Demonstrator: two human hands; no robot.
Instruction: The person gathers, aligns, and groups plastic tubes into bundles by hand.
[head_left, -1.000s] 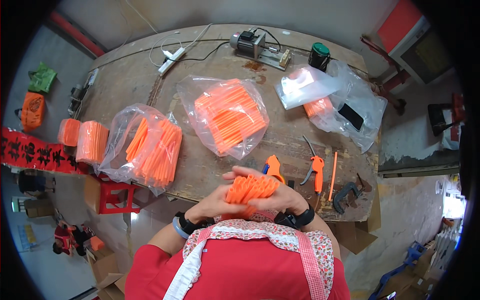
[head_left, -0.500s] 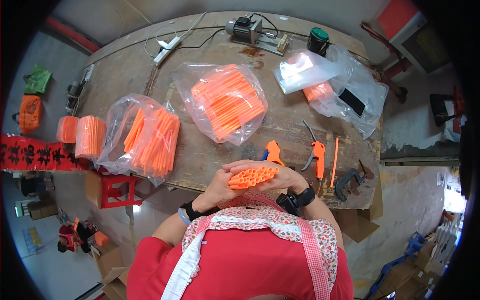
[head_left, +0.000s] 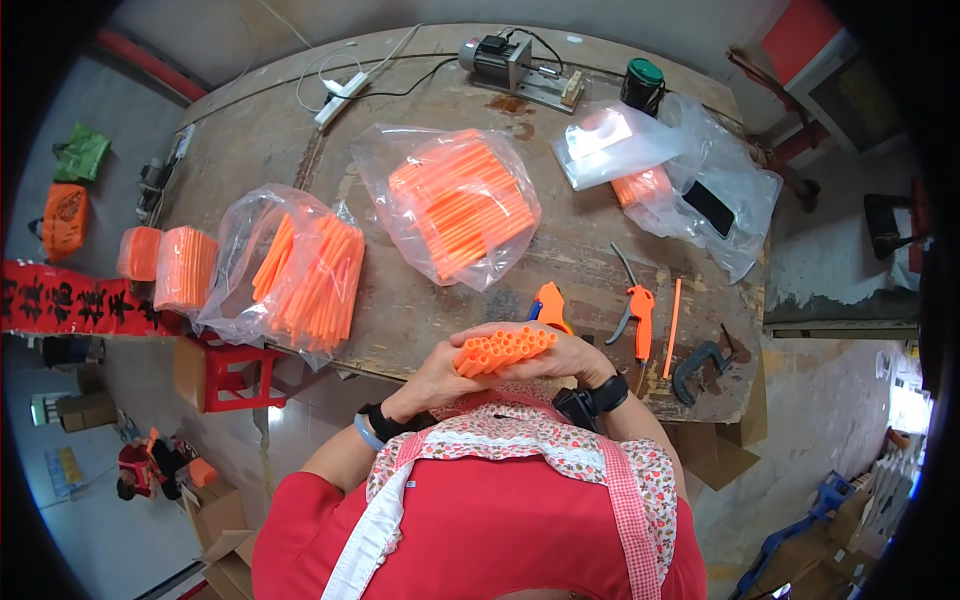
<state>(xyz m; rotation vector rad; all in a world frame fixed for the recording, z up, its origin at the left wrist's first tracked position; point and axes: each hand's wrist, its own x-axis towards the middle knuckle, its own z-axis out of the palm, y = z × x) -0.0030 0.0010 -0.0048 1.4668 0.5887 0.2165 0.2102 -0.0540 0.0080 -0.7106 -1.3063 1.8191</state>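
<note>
Both my hands clasp one bundle of short orange tubes (head_left: 503,349) in front of my chest, at the near edge of the wooden table (head_left: 400,305). My left hand (head_left: 440,377) cups the bundle from below and the left. Over its right side wraps my right hand (head_left: 560,355), a black watch on its wrist. The tube ends point up toward the camera.
Two clear bags of orange tubes lie on the table, one at the left (head_left: 300,265) and one in the middle (head_left: 460,205). Orange-handled cutters (head_left: 637,305), a single tube (head_left: 675,312), a clamp (head_left: 697,365), a small motor (head_left: 510,65), a red stool (head_left: 235,375).
The bundle has been squared up: the tubes, loosely held a second ago, are now packed tight and lifted slightly closer to my chest. My head has tilted, shifting the table in view.
</note>
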